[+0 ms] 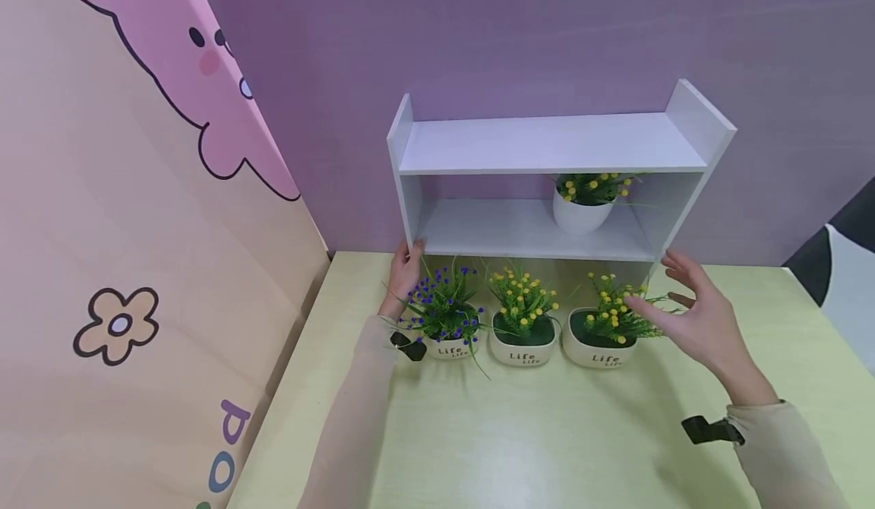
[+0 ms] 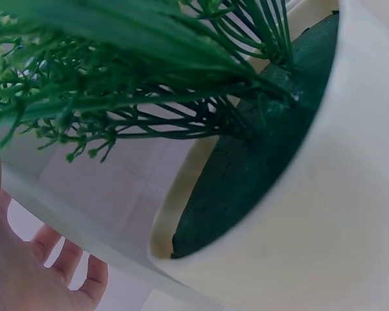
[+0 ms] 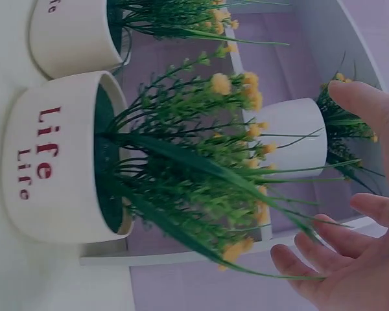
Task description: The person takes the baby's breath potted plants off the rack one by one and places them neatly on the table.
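A white two-tier shelf stands against the purple wall. At its lower left side panel my left hand grips the edge; in the left wrist view, the fingers of that hand lie along the panel's outer side. My right hand is beside the lower right side panel, fingers spread, holding nothing. Three cream pots marked "Life" stand in front of the shelf: one with blue-purple flowers, a middle one with yellow flowers, and a right one with yellow flowers, near my right thumb.
On the shelf's lower board, toward the right, stands a round white pot with yellow flowers. The pale table extends in front of the pots. A printed panel borders the left side, and a black-and-white object is at the far right.
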The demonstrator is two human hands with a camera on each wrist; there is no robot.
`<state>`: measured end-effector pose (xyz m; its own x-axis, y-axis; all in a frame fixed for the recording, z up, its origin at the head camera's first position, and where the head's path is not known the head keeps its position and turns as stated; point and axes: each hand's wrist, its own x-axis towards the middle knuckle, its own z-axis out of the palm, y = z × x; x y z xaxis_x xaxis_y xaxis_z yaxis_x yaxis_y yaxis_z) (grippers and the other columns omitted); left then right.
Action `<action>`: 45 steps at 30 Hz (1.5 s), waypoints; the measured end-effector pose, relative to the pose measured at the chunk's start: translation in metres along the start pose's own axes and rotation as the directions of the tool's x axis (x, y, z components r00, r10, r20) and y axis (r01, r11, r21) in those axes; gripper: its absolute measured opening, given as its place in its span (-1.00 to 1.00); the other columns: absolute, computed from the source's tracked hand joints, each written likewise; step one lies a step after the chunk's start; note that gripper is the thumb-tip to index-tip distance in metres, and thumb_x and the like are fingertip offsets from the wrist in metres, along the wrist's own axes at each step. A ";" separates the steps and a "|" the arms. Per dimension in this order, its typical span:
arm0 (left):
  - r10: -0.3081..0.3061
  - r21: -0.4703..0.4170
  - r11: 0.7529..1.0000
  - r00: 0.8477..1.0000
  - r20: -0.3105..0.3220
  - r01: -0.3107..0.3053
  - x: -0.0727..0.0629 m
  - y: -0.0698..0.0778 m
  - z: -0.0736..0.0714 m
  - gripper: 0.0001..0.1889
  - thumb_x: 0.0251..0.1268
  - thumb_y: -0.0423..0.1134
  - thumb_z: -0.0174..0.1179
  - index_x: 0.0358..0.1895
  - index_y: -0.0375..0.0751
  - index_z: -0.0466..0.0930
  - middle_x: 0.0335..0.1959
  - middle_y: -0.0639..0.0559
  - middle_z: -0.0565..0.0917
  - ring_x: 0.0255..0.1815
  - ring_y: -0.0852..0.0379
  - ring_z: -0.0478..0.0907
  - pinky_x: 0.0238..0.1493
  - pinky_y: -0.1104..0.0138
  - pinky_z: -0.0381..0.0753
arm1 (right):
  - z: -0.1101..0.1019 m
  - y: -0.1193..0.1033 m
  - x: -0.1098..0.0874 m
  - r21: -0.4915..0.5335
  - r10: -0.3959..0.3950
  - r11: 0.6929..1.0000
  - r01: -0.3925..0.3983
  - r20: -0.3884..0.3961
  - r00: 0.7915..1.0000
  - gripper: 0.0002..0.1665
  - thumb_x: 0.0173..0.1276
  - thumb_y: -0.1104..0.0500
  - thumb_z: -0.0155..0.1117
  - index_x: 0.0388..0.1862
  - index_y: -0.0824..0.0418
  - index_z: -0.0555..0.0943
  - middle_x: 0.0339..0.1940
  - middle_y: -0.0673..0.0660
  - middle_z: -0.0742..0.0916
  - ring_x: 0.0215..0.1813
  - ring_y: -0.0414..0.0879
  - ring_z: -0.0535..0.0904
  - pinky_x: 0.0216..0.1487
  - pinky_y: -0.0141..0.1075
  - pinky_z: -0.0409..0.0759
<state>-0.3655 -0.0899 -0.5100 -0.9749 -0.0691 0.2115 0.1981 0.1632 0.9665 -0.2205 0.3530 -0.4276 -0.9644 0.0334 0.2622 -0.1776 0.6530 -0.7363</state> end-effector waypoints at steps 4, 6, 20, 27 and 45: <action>-0.004 0.011 1.000 1.000 -0.007 0.004 0.000 -0.002 0.001 -0.46 0.79 -0.07 -0.08 0.66 -0.16 0.28 0.46 -0.37 0.51 0.19 -0.36 0.52 -0.15 0.30 0.41 | -0.002 -0.005 0.003 -0.029 0.008 1.000 -0.007 0.012 1.000 0.20 0.36 -0.07 0.58 0.79 0.07 0.09 0.66 0.31 0.41 0.55 0.11 0.41 0.02 -0.81 0.28; -0.004 0.013 1.000 1.000 -0.008 0.004 -0.001 -0.002 0.001 -0.46 0.79 -0.08 -0.08 0.66 -0.18 0.28 0.45 -0.38 0.51 0.21 -0.37 0.53 -0.13 0.29 0.41 | -0.003 -0.008 0.005 -0.045 -0.001 0.999 0.001 0.013 1.000 0.21 0.36 -0.08 0.58 0.79 0.10 0.08 0.68 0.32 0.39 0.55 0.30 0.38 0.02 -0.79 0.27; -0.006 0.013 1.000 1.000 -0.010 0.006 -0.003 -0.002 0.001 -0.44 0.77 -0.09 -0.09 0.66 -0.20 0.27 0.45 -0.39 0.51 0.25 -0.39 0.53 -0.11 0.29 0.45 | -0.006 -0.026 0.026 -0.083 -0.010 0.996 0.016 0.061 0.998 0.25 0.37 -0.13 0.56 0.80 0.15 0.03 0.67 0.39 0.37 0.54 0.41 0.38 0.12 -0.58 0.48; -0.015 0.063 0.998 0.999 -0.037 0.017 -0.004 0.005 -0.003 -0.42 0.75 0.00 -0.07 0.66 -0.15 0.30 0.45 -0.37 0.54 0.34 -0.33 0.57 0.08 0.03 0.61 | -0.007 -0.029 0.041 -0.043 0.004 0.999 0.000 0.106 0.994 0.25 0.40 -0.13 0.53 0.81 0.11 -0.02 0.66 0.43 0.37 0.56 0.45 0.36 0.21 -0.47 0.52; -0.077 0.163 0.983 0.997 -0.016 0.079 0.001 0.024 -0.004 -0.38 0.66 0.14 0.02 0.58 -0.14 0.42 0.44 -0.31 0.58 0.48 -0.32 0.51 0.47 -0.23 0.46 | 0.002 -0.041 0.081 0.021 0.037 0.999 -0.042 0.182 0.983 0.29 0.43 -0.23 0.47 0.79 0.27 -0.06 0.70 0.47 0.25 0.64 0.46 0.24 0.49 0.36 0.35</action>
<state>-0.3618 -0.0897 -0.4860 -0.9856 -0.0975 0.1384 0.1013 0.3154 0.9435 -0.2916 0.3276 -0.3776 -0.9899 -0.0805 0.1170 -0.1414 0.6347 -0.7597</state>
